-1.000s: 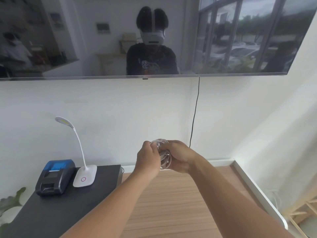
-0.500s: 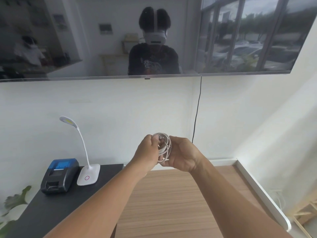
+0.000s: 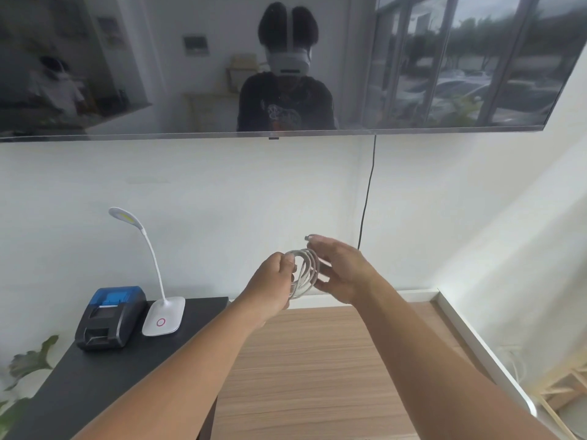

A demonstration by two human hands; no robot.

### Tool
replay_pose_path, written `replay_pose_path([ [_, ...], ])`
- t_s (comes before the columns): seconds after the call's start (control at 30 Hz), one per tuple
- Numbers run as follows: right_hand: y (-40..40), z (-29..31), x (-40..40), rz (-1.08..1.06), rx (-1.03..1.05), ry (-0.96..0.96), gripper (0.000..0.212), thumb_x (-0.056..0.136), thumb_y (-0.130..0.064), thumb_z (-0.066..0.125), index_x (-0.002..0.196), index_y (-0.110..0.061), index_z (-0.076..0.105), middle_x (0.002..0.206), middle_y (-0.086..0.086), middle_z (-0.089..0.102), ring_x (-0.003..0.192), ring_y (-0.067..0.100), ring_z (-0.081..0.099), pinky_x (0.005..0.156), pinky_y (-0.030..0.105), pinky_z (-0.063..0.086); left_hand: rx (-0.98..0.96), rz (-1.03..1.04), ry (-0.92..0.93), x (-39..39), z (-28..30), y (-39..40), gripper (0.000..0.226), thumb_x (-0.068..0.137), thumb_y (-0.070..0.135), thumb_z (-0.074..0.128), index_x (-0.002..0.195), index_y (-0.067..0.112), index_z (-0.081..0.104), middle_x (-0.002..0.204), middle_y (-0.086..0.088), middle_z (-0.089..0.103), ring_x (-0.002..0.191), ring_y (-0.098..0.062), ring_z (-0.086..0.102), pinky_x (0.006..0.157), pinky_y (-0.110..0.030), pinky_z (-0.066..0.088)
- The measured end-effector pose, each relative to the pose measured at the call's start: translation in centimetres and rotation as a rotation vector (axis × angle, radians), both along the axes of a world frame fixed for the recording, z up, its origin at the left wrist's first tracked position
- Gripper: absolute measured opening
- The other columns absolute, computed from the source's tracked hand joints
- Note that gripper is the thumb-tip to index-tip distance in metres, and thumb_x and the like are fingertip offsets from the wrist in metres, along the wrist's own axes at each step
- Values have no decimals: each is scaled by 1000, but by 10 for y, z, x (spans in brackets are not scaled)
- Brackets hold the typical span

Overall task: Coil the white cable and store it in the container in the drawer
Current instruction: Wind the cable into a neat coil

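Left hand (image 3: 275,274) fist clamped on white cable (image 3: 304,272) coil, held in air above wooden cabinet top (image 3: 317,360). Right hand (image 3: 341,269) now fingers spread, off the bundle it was gripping; plug end seems pinched at fingertips, blurry. Coiling nearly done, last tail left. Drawer and container not visible.

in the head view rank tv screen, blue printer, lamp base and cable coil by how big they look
1. tv screen
2. blue printer
3. lamp base and cable coil look alike; the coil is nearer the camera, so unranked.
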State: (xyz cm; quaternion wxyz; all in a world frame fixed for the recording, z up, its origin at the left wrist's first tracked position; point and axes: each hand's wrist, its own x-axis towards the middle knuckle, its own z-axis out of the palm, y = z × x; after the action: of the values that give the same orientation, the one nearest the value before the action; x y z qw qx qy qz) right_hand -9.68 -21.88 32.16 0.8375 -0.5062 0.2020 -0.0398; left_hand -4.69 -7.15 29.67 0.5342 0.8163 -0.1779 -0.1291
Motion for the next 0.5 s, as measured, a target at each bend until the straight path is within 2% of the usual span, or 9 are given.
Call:
replay_pose_path([
  [0.07, 2, 6, 1, -107, -112, -92, 20, 89, -19, 79, 108, -16, 75, 86, -4, 73, 78, 13, 66, 72, 32, 50, 69, 26, -75, 1, 0, 2, 39, 105, 48, 30, 92, 19, 54, 83, 1, 58, 68, -18, 52, 65, -40, 54],
  [0.17, 7, 14, -2, -195, -232, -194, 23, 87, -22, 82, 108, -17, 75, 87, -5, 77, 75, 8, 67, 77, 28, 51, 153, 85, -171, 5, 4, 3, 37, 106, 44, 29, 86, 20, 50, 80, 0, 57, 62, -17, 49, 57, -32, 42],
  [0.3, 13, 13, -15, -199, -396, -329, 9, 89, -25, 79, 98, -25, 80, 85, -8, 77, 76, 2, 66, 68, 17, 53, 238, 198, -262, 8, 10, 2, 33, 107, 36, 29, 92, 15, 50, 80, 1, 55, 63, -13, 50, 50, -30, 31],
  [0.37, 21, 4, -20, -173, -459, -392, 5, 91, -25, 78, 94, -27, 81, 90, -10, 79, 84, 0, 68, 73, 12, 51, 249, 244, -282, 8, 10, 0, 32, 108, 33, 29, 97, 11, 50, 79, 0, 55, 64, -13, 51, 49, -30, 31],
  [0.43, 30, -4, -23, -134, -515, -389, 8, 91, -29, 78, 97, -27, 82, 105, -9, 77, 102, 2, 67, 88, 18, 47, 247, 284, -299, 7, 10, -3, 32, 108, 33, 30, 97, 9, 48, 77, 0, 53, 63, -13, 50, 50, -32, 32],
  [0.5, 34, -8, -22, -71, -482, -343, 9, 92, -31, 77, 99, -29, 82, 105, -19, 73, 103, 0, 64, 89, 27, 46, 241, 306, -331, 5, 8, -6, 30, 108, 32, 30, 96, 9, 45, 74, 1, 50, 63, -17, 50, 52, -36, 33],
])
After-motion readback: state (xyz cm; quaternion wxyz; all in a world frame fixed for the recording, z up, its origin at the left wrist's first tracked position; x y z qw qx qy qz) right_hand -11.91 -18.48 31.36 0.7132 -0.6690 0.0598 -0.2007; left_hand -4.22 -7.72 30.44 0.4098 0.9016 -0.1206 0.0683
